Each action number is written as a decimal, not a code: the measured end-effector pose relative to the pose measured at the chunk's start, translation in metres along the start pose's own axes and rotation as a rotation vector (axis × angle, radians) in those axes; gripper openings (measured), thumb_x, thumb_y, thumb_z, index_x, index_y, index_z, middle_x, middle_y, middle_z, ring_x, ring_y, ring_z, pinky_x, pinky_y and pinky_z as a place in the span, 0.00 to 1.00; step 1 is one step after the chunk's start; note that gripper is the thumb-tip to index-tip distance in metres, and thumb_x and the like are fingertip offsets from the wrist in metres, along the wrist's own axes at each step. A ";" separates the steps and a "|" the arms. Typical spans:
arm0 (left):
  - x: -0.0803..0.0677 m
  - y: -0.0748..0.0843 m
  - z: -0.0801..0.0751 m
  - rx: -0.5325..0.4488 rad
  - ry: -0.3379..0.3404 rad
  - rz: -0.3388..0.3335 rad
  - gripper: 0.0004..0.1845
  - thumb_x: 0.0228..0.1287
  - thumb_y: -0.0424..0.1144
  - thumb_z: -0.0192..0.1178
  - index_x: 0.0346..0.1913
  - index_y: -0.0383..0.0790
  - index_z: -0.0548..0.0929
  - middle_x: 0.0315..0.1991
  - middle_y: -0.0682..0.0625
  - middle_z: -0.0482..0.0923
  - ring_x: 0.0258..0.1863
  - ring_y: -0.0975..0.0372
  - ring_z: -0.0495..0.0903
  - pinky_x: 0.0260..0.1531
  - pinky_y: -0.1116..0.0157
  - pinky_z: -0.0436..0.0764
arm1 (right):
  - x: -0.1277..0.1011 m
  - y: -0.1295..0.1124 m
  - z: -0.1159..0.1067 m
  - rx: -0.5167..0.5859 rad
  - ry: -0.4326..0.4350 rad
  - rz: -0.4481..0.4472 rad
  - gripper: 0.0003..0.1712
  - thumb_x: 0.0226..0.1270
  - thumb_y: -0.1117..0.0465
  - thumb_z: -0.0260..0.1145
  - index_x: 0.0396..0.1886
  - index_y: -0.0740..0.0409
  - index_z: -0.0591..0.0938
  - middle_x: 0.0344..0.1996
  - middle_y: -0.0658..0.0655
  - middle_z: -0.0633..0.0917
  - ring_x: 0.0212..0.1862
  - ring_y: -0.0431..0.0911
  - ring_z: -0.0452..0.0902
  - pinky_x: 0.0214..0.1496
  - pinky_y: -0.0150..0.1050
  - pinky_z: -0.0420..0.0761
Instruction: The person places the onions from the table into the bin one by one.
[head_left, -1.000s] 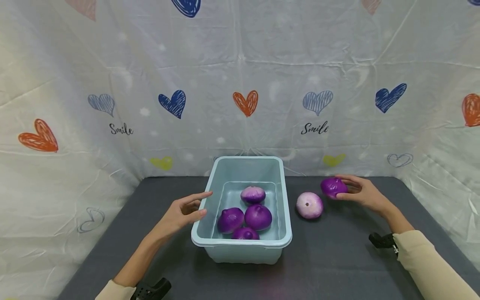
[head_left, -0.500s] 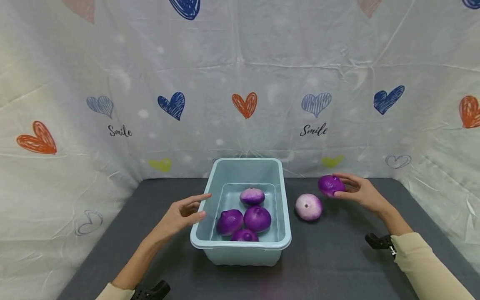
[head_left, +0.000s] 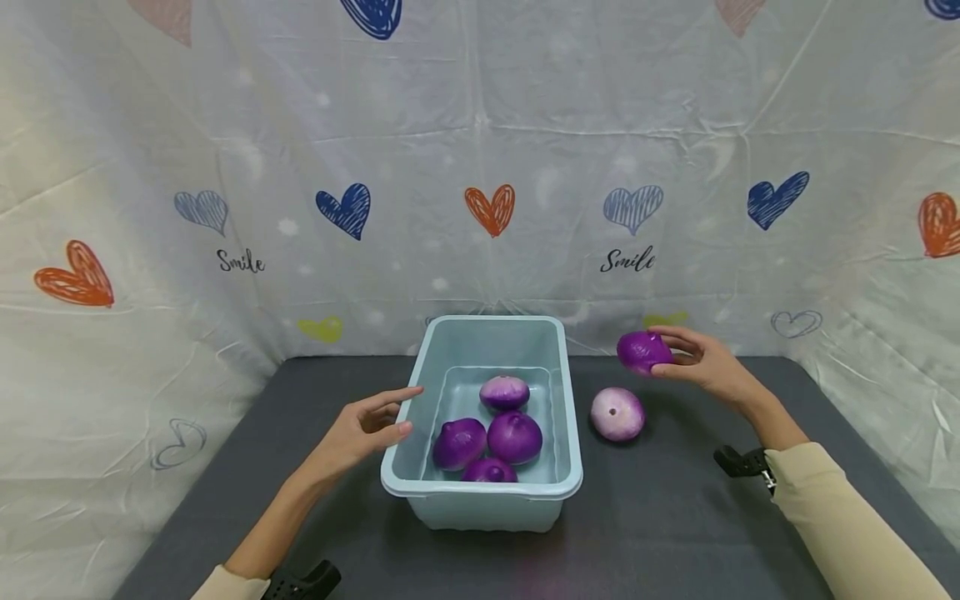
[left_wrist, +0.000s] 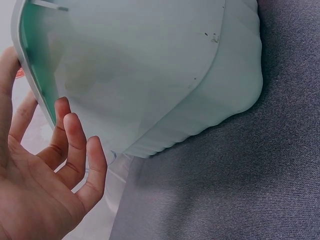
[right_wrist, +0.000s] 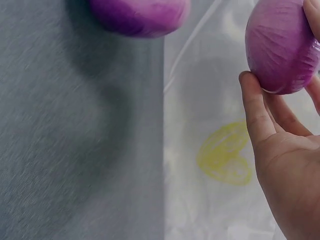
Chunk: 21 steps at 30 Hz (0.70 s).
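My right hand (head_left: 708,364) holds a shiny purple onion (head_left: 643,352) above the back right of the table, thumb on the near side and fingers on the far side. In the right wrist view the onion (right_wrist: 280,47) sits between thumb and fingertips. Below it, a paler onion (head_left: 618,414) stands on the table, right of a light blue plastic bin (head_left: 487,489). Several purple onions (head_left: 515,437) lie inside the bin. My left hand (head_left: 365,429) is at the bin's left rim, index finger extended over it; in the left wrist view the other fingers (left_wrist: 75,145) are loosely bent beside the wall.
A dark grey cloth (head_left: 645,533) covers the table. Behind and at the sides hangs a pale curtain (head_left: 420,125) printed with hearts and "Smile". Black straps (head_left: 742,461) are on both wrists.
My right hand has lifted the purple onion off the table and carried it a little left, towards the bin. The left hand keeps its place at the rim.
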<state>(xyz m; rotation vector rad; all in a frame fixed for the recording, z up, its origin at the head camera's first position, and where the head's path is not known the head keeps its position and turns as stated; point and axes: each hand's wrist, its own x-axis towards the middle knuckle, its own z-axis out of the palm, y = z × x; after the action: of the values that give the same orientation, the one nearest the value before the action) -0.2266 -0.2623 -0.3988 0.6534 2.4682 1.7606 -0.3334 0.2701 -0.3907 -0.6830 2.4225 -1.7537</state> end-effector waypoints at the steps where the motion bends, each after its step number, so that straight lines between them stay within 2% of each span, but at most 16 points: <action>1: 0.000 0.000 0.000 -0.001 0.000 0.000 0.27 0.73 0.35 0.62 0.73 0.41 0.74 0.40 0.38 0.75 0.38 0.56 0.78 0.38 0.58 0.77 | 0.002 -0.002 0.001 0.004 -0.002 -0.007 0.37 0.69 0.63 0.72 0.74 0.62 0.69 0.66 0.67 0.72 0.62 0.54 0.75 0.53 0.38 0.79; 7: -0.001 0.000 0.000 -0.006 -0.005 0.004 0.27 0.73 0.35 0.62 0.73 0.41 0.74 0.39 0.38 0.75 0.37 0.56 0.78 0.39 0.57 0.77 | 0.013 -0.011 0.011 0.045 -0.026 -0.051 0.35 0.69 0.66 0.72 0.73 0.62 0.70 0.66 0.67 0.73 0.61 0.51 0.76 0.53 0.39 0.80; 21: 0.000 0.000 0.000 -0.006 -0.010 0.031 0.26 0.73 0.34 0.62 0.72 0.41 0.75 0.33 0.43 0.70 0.31 0.60 0.73 0.34 0.54 0.73 | 0.040 -0.034 0.028 0.084 -0.067 -0.104 0.37 0.66 0.68 0.73 0.73 0.63 0.71 0.64 0.67 0.74 0.59 0.54 0.78 0.54 0.41 0.80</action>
<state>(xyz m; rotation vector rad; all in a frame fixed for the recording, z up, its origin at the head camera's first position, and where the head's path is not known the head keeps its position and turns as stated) -0.2271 -0.2624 -0.3981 0.7017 2.4580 1.7698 -0.3495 0.2210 -0.3612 -0.8571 2.2942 -1.8270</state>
